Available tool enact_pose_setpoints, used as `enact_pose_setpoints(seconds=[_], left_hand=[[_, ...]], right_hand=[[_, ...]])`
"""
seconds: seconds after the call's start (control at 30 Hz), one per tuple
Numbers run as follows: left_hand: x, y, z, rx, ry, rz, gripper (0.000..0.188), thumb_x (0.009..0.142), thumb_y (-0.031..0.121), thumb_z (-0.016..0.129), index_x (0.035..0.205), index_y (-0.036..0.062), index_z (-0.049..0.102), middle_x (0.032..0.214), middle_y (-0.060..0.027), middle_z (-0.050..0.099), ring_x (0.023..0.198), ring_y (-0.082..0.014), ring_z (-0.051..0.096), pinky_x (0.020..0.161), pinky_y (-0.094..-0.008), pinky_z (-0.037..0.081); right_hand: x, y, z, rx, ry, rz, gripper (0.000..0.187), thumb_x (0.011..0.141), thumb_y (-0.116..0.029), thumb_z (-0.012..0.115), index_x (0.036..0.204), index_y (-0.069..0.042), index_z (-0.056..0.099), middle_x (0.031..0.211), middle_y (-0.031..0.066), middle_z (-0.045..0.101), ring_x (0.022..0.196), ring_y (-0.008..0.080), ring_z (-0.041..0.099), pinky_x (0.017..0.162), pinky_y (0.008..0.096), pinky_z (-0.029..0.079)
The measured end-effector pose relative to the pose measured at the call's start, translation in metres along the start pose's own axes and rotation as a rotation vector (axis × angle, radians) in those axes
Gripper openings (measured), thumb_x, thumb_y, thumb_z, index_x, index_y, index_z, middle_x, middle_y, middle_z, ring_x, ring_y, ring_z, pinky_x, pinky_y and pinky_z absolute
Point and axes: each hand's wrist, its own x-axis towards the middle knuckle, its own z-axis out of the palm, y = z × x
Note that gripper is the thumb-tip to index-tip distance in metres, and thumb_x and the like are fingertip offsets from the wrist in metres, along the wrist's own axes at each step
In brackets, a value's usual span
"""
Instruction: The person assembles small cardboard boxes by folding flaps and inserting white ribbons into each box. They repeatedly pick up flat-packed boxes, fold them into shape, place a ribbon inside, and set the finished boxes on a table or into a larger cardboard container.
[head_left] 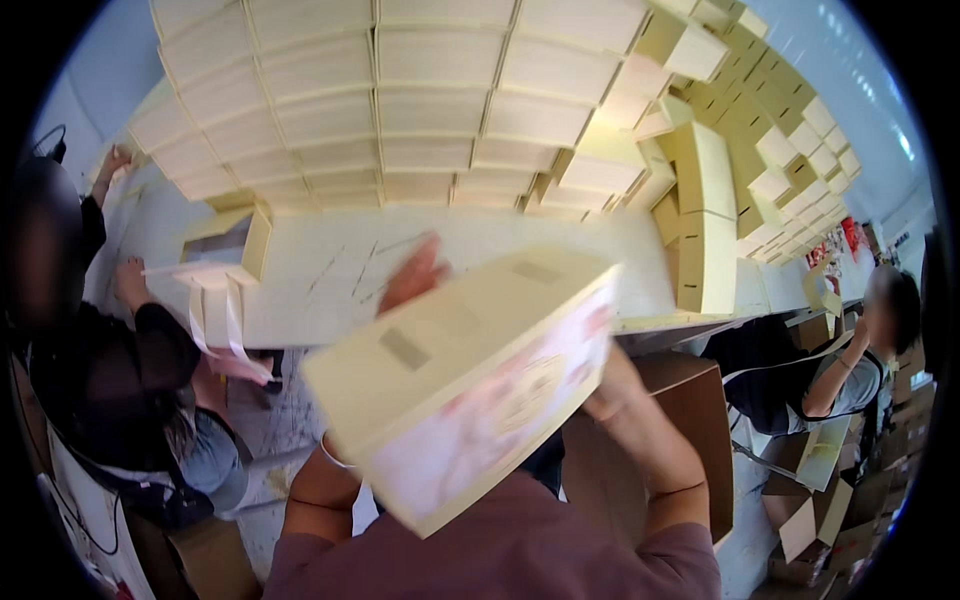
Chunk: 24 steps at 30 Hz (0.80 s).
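A large pale yellow gift box (470, 320) is held up, tilted, in front of my chest. Its front panel carries a pink and white floral print, and two dark slots show in its upper side. My right hand (604, 388) grips the box at its right end, with the fingers mostly hidden behind it. Past the box's far edge, my left hand (412, 275) shows blurred, its fingers stretched out. Whether the left hand touches the box I cannot tell; the box covers its wrist.
Stacked pale yellow boxes (430, 110) form a wall along the white table (330, 255). Two more boxes (705, 215) stand upright at the right. An open box with ribbons (255, 240) lies left, near a seated person. A brown carton (690, 400) stands beside my right arm; another person sits farther right.
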Motion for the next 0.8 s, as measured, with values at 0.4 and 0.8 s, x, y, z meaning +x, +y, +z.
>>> enact_pose_setpoints(seconds=[0.4,0.8], left_hand=[[-0.025,0.013,-0.026,-0.104,0.454,-0.151,0.051,0.088,0.019,0.047,0.133,0.0063,0.026,0.137,-0.0146,0.028,0.125,-0.0264,0.030,0.101,-0.0356,0.026],[0.044,0.053,-0.024,1.467,-0.580,-0.151,0.065,0.066,0.016,0.064,0.124,-0.0018,0.040,0.117,-0.0253,0.046,0.109,-0.0376,0.044,0.090,-0.0407,0.038]], right_hand=[[0.070,0.001,-0.021,-0.235,-0.203,0.319,0.023,0.083,-0.012,0.049,0.090,0.009,0.057,0.072,0.0177,0.063,0.058,0.0207,0.063,0.053,0.0262,0.055],[0.096,-0.004,0.006,-1.537,-0.084,-0.506,0.044,0.082,-0.028,0.057,0.107,0.007,0.050,0.098,0.0228,0.056,0.082,0.0343,0.059,0.071,0.0372,0.047]])
